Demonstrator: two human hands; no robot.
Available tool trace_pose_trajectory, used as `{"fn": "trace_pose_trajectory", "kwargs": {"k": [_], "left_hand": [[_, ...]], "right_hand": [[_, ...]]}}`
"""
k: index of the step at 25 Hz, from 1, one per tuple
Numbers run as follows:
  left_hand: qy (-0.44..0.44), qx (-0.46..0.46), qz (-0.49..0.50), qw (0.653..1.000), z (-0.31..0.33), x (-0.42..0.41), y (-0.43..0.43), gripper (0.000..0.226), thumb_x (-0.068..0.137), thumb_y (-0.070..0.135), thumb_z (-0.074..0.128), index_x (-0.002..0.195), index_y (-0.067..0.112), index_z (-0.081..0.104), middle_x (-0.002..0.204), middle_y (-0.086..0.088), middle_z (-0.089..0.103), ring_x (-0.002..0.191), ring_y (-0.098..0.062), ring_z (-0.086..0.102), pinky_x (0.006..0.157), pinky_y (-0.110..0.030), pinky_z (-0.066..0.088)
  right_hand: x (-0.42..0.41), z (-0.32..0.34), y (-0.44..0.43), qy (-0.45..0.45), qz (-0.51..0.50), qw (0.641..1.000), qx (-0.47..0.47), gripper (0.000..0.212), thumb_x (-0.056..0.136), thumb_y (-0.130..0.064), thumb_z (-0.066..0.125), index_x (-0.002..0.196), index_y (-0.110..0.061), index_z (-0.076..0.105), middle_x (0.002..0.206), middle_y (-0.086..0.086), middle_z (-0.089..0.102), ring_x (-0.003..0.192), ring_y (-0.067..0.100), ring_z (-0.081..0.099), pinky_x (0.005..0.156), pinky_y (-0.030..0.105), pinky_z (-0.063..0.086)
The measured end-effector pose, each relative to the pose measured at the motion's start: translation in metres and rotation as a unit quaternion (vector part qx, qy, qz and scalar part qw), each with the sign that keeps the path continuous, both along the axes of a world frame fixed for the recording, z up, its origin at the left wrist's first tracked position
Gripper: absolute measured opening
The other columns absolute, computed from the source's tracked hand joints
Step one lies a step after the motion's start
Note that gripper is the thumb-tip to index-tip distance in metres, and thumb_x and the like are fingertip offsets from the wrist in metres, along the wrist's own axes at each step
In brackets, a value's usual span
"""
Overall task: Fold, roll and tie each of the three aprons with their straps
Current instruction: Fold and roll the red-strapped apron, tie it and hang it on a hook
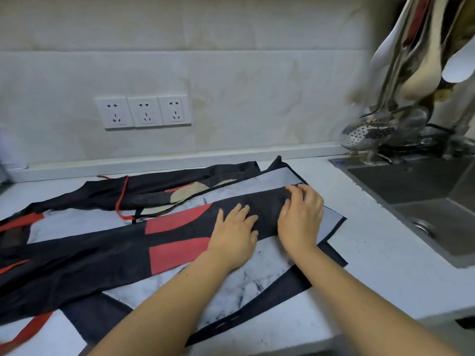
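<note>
On pale marbled counter [372, 227] below three wall sockets [145, 111], beside steel sink [424, 186]: left hand [235, 237] flat on folded apron [102, 253], right hand [300, 219] curled, pinching its edge.

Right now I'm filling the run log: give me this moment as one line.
stage: apron folded, not rolled | left hand: flat on apron | right hand: grips its end | place: counter beside sink

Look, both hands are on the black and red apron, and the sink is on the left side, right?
Not quite. The left hand and right hand are on the black and red apron, but the sink is on the right side of the counter, not the left. The head view shows it.
</note>
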State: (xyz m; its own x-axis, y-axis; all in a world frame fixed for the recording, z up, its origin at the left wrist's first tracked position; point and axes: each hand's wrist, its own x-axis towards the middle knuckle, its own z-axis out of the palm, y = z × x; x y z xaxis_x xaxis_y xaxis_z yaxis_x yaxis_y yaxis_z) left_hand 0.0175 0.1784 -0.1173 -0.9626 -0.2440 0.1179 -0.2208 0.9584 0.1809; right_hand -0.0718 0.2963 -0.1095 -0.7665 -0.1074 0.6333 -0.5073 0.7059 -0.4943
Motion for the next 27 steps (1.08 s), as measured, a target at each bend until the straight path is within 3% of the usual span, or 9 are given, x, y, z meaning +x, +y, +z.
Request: {"fn": "trace_pose_trajectory", "kwargs": {"k": [4, 8, 11, 15, 17, 19, 21, 25, 27], "left_hand": [[-0.015, 0.008, -0.012, 1.000, 0.001, -0.027, 0.016, 0.048, 0.103, 0.033, 0.032, 0.150, 0.024, 0.031, 0.162, 0.003, 0.016, 0.150, -0.017, 0.004, 0.120, -0.051, -0.001], [0.007, 0.011, -0.006, 1.000, -0.009, -0.034, 0.021, 0.048, 0.104, 0.037, 0.029, 0.151, 0.028, 0.028, 0.162, 0.007, 0.018, 0.150, -0.013, 0.006, 0.120, -0.052, -0.002], [0.014, 0.018, -0.013, 1.000, -0.016, -0.032, 0.018, 0.050, 0.103, 0.043, 0.027, 0.152, 0.032, 0.025, 0.162, 0.009, 0.015, 0.150, -0.011, 0.004, 0.121, -0.048, -0.005], [-0.020, -0.005, -0.026, 0.999, -0.015, -0.032, 0.018, 0.052, 0.103, 0.045, 0.022, 0.153, 0.032, 0.022, 0.163, 0.007, 0.009, 0.150, -0.012, -0.001, 0.121, -0.047, -0.007], [-0.022, -0.008, -0.034, 0.999, -0.015, -0.032, 0.019, 0.053, 0.103, 0.043, 0.020, 0.154, 0.030, 0.019, 0.164, 0.006, 0.008, 0.150, -0.013, -0.001, 0.121, -0.048, -0.007], [-0.020, -0.001, -0.047, 0.999, -0.015, -0.028, 0.019, 0.055, 0.103, 0.042, 0.021, 0.156, 0.026, 0.015, 0.164, 0.006, 0.007, 0.150, -0.012, -0.002, 0.121, -0.046, -0.006], [-0.032, -0.002, -0.049, 0.998, -0.013, -0.019, 0.015, 0.057, 0.103, 0.044, 0.022, 0.155, 0.025, 0.014, 0.164, 0.005, 0.005, 0.150, -0.011, -0.004, 0.121, -0.044, -0.007], [-0.045, 0.002, -0.018, 0.999, -0.009, 0.015, 0.003, 0.052, 0.104, 0.043, 0.022, 0.154, 0.030, 0.018, 0.164, 0.007, 0.001, 0.150, -0.012, -0.007, 0.120, -0.050, -0.007], [-0.015, 0.051, -0.003, 0.999, -0.002, 0.032, -0.004, 0.049, 0.105, 0.030, 0.027, 0.153, 0.024, 0.027, 0.163, 0.003, 0.010, 0.150, -0.014, 0.002, 0.121, -0.047, -0.001]], "right_hand": [[-0.045, 0.007, 0.034, -0.178, -0.063, 0.982, 0.015, 0.043, 0.097, -0.031, 0.047, 0.136, -0.012, 0.048, 0.133, 0.013, 0.051, 0.127, 0.033, 0.038, 0.101, 0.043, 0.035], [-0.074, 0.005, 0.053, -0.251, -0.057, 0.960, 0.109, 0.053, 0.098, -0.052, 0.033, 0.097, -0.013, 0.069, 0.111, 0.012, 0.058, 0.112, 0.032, 0.042, 0.089, 0.040, 0.042], [-0.085, -0.002, 0.062, -0.227, -0.064, 0.945, 0.228, 0.055, 0.099, -0.053, 0.032, 0.093, -0.012, 0.068, 0.112, 0.009, 0.056, 0.109, 0.029, 0.042, 0.086, 0.036, 0.041], [-0.064, -0.007, 0.055, -0.126, -0.095, 0.962, 0.221, 0.036, 0.096, -0.043, 0.048, 0.107, -0.012, 0.062, 0.124, 0.013, 0.054, 0.120, 0.033, 0.041, 0.097, 0.040, 0.037], [-0.040, -0.011, 0.029, -0.058, 0.055, 0.970, 0.230, 0.042, 0.099, -0.036, 0.041, 0.134, -0.014, 0.050, 0.147, 0.013, 0.039, 0.141, 0.035, 0.025, 0.114, 0.048, 0.023], [-0.020, -0.016, 0.012, -0.162, 0.193, 0.927, 0.279, 0.053, 0.103, -0.044, 0.020, 0.153, -0.026, 0.021, 0.162, 0.004, 0.010, 0.149, 0.026, 0.001, 0.121, 0.045, 0.003], [-0.031, -0.019, 0.017, -0.247, 0.162, 0.898, 0.326, 0.060, 0.099, -0.056, 0.009, 0.154, -0.032, 0.006, 0.162, 0.001, -0.003, 0.149, 0.024, -0.009, 0.120, 0.043, -0.005], [-0.030, -0.004, 0.022, -0.315, 0.040, 0.867, 0.385, 0.063, 0.100, -0.052, 0.010, 0.155, -0.023, 0.001, 0.161, 0.012, -0.008, 0.148, 0.032, -0.011, 0.120, 0.047, -0.004], [-0.001, 0.007, -0.011, -0.277, 0.075, 0.896, 0.338, 0.057, 0.103, -0.040, 0.014, 0.155, -0.016, 0.010, 0.161, 0.016, 0.001, 0.148, 0.033, -0.005, 0.120, 0.047, 0.000]]}}
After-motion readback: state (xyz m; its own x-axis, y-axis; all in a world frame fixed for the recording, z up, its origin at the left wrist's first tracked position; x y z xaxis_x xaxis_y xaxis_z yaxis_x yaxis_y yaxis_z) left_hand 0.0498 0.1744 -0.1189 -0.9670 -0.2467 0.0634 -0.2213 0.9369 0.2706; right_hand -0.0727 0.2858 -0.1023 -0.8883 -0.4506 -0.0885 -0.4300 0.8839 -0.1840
